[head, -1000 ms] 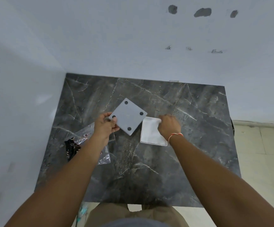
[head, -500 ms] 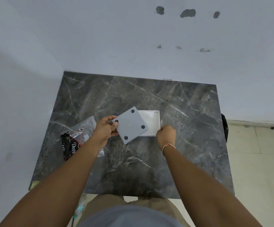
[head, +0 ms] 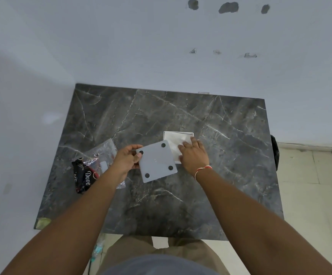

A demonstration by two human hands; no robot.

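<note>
My left hand (head: 128,158) pinches the left edge of a grey square plate (head: 156,161) with black round pads at its corners, holding it tilted just above the dark marble table (head: 220,175). Behind the plate lies a white square tray (head: 178,138) with white wrapping inside; the plate hides its near left part. My right hand (head: 192,154) lies on the tray's right side with its fingers stretched over the wrapping.
A clear plastic bag (head: 101,153) and a black packet with white lettering (head: 82,175) lie at the table's left, by my left wrist. White walls close off the back and left. A tiled floor (head: 309,175) runs past the right edge.
My right hand went from the tray's near edge up onto its right side, fingers now spread. The grey plate shifted right and slightly lower over the tray. The camera view shifted a little.
</note>
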